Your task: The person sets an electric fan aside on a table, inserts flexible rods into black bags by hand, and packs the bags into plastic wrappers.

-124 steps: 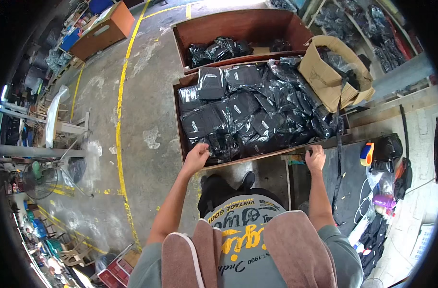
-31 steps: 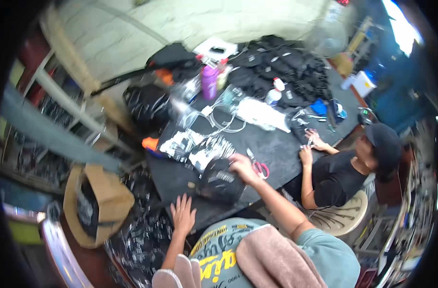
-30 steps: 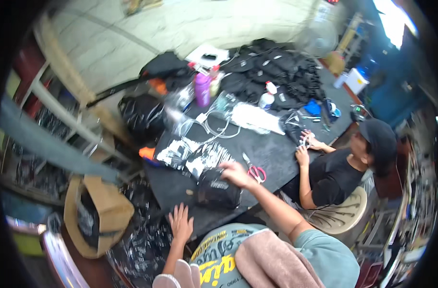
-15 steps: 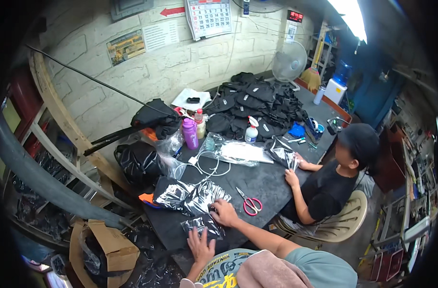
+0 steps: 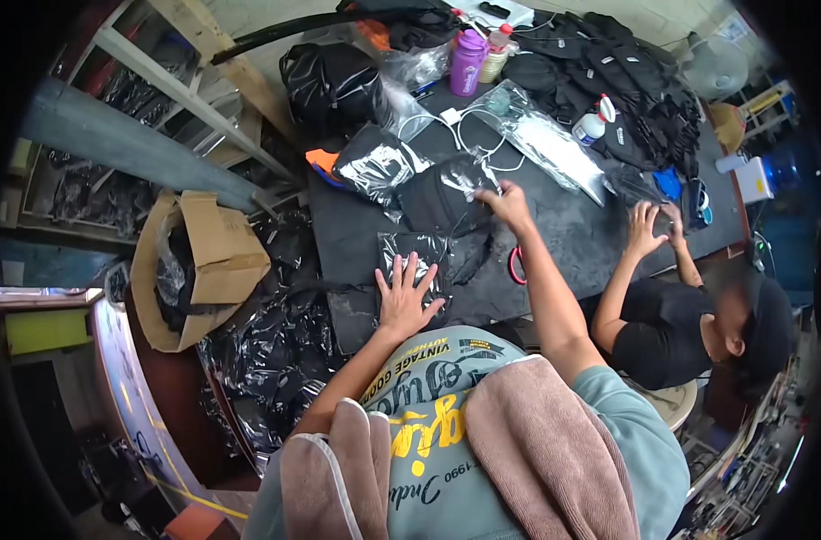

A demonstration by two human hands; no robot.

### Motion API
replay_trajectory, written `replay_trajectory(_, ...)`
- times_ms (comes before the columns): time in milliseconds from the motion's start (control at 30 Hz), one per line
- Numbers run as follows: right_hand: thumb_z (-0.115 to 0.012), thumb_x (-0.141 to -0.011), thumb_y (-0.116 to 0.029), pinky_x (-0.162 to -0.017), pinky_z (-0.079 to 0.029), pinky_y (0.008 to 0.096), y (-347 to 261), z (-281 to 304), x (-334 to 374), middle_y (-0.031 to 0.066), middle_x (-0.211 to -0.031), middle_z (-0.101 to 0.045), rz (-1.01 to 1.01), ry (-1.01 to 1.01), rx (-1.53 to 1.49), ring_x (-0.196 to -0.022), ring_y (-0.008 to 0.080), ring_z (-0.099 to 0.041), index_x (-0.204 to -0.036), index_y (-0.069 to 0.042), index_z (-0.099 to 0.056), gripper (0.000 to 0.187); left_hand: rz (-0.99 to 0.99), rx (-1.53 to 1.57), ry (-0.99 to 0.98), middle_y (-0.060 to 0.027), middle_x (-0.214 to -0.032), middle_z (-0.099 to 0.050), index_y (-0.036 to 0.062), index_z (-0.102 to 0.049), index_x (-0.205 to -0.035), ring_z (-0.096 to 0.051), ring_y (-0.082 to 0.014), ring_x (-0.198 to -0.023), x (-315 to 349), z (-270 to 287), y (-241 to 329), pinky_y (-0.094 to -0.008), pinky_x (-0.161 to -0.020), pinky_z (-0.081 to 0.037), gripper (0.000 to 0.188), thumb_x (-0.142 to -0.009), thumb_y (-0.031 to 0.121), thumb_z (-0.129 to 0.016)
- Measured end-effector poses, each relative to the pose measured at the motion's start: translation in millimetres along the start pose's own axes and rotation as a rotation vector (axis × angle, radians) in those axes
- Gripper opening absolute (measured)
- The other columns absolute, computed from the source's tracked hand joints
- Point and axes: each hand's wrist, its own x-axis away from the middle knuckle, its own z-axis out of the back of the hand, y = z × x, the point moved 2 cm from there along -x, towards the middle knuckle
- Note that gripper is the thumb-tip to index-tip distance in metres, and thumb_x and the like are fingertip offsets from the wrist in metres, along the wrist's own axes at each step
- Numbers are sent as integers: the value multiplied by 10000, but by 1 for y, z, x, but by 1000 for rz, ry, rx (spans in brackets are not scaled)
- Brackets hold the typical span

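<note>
My left hand (image 5: 408,301) lies flat with fingers spread on a small black package (image 5: 417,247) in clear glossy plastic, near the table's front edge. Just beyond it, my right hand (image 5: 507,207) pinches the right edge of a black bag (image 5: 442,196). The bag looks like dark fabric with shiny plastic on its upper right part, and a dark strap-like piece hangs below it. Another plastic-wrapped black package (image 5: 379,164) touches the bag's left side. Red-handled scissors (image 5: 516,265) lie partly hidden behind my right forearm.
A co-worker (image 5: 671,328) at the right handles a dark plastic-wrapped item. Farther back stand a purple bottle (image 5: 467,65), a spray bottle (image 5: 594,121) and a heap of black bags (image 5: 644,81). A white cable (image 5: 464,135) loops across the table (image 5: 554,225). An open cardboard box (image 5: 221,247) stands left.
My view has tipped downward. My left hand has settled flat on the small package. My right hand has gone from resting by the glossy package to gripping the black bag's edge.
</note>
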Motion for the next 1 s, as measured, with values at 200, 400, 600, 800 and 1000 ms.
replay_trajectory(200,-769,-963,-191,-758,-531,266,-97,47,61,42,-980,-726,321,167,-274,-837,91,-652,-1102,-11,-670,248,167,48,16,-193,-1712,-202,250,-432,-1599,-63,-484,-1577,-12,-10,9,-832,-1131,-80,745,-956,579,-618)
replay_trajectory(400,-764,-922,-203,-935,-532,343,-151,44,181,79,-1202,-702,168,115,-684,-1033,196,-685,-1362,14,-559,532,127,769,156,-125,-1434,-598,123,-641,-1371,-555,-367,-1311,-9,36,-11,-493,-1137,-389,510,-1021,490,-586)
replay_trajectory(600,-783,-920,-185,-894,-567,325,-49,14,230,111,-1040,-778,-141,-861,216,-982,169,-729,-1142,9,-729,299,658,2006,332,-92,-1360,-625,132,-465,-1482,-639,-259,-1220,0,44,-34,-437,-999,-558,497,-1063,358,-609)
replay_trajectory(800,-771,-910,-254,-852,-564,331,-14,-19,82,106,-1032,-771,144,-293,241,-948,187,-730,-1144,1,-693,355,644,1172,261,-139,-1175,-691,30,-491,-1398,-678,-233,-1030,0,-9,-56,-371,-885,-539,508,-1023,319,-677)
replay_trajectory(1000,-831,-807,-491,-1150,-430,428,-64,-99,-31,212,-1458,-590,350,41,602,-1354,400,-545,-1418,-6,-569,823,722,559,120,-322,-1405,-556,-45,-434,-1487,-558,-468,-1296,-15,19,-40,-493,-1068,-468,817,-957,531,-671)
